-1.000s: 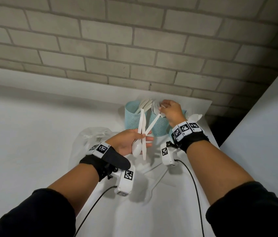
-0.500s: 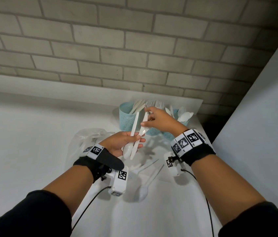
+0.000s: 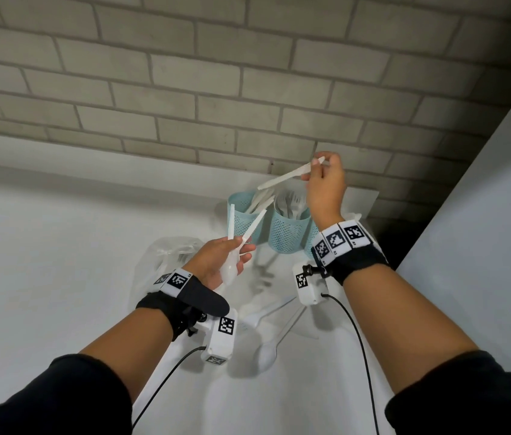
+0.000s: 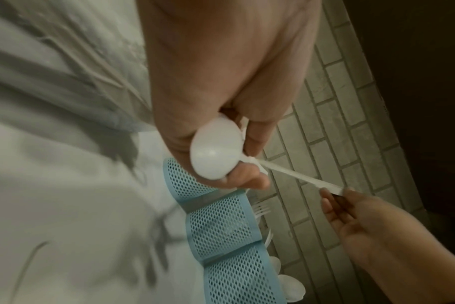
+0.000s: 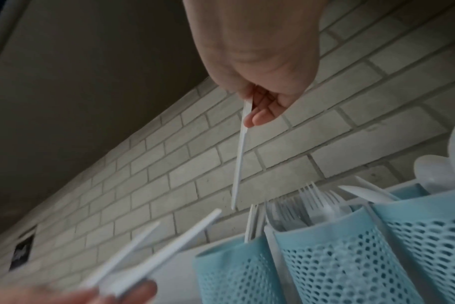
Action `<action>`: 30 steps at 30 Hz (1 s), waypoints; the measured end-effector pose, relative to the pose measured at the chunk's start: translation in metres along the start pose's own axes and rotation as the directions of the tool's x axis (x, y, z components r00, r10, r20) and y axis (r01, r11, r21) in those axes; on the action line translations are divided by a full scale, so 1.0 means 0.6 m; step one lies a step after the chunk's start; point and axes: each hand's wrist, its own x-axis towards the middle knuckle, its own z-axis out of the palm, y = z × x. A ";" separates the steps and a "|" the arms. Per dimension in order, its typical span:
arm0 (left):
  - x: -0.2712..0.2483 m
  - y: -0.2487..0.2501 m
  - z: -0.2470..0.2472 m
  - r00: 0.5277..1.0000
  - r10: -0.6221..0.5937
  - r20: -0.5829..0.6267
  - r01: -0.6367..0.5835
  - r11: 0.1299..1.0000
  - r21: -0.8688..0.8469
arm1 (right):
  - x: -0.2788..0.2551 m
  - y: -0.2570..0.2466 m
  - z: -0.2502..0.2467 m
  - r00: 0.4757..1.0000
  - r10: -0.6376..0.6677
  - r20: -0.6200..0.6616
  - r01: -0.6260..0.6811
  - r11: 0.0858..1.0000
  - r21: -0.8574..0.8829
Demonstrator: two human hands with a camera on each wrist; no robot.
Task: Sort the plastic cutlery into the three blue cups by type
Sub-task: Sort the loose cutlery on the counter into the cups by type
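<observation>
Head view shows our right hand (image 3: 324,183) pinching a thin white plastic knife (image 3: 285,178) by its handle above the blue mesh cups (image 3: 287,229); our left hand (image 3: 221,262) grips two more utensils (image 3: 241,238). We judge it light, slippery, bendable.

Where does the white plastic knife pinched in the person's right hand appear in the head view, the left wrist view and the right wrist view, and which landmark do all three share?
Head: the knife slants upper centre-right, above the cups, pinched by the right hand.
Left wrist: no knife can be told apart; only the right hand shows, lower right.
Right wrist: it hangs point-down in the centre, over the leftmost cup.
Shared landmark: the blue mesh cups, against the brick wall.
</observation>
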 end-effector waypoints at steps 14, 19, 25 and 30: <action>-0.017 0.022 -0.018 0.973 -0.135 0.186 0.153 0.984 -0.086 | -0.045 0.042 0.065 0.780 -0.328 0.533 0.581 0.696 -0.423; -0.021 0.023 -0.004 0.954 -0.201 0.224 0.195 0.979 0.049 | -0.078 0.046 0.051 0.435 -0.538 0.722 0.884 0.407 -0.230; -0.017 0.010 0.005 0.961 -0.166 0.221 0.132 0.978 0.162 | -0.086 0.070 -0.006 0.470 -0.248 0.847 0.832 0.446 -0.330; -0.010 0.001 0.000 0.957 -0.217 0.195 0.180 0.966 0.187 | -0.086 0.064 -0.056 0.542 -0.060 0.838 0.702 0.581 -0.413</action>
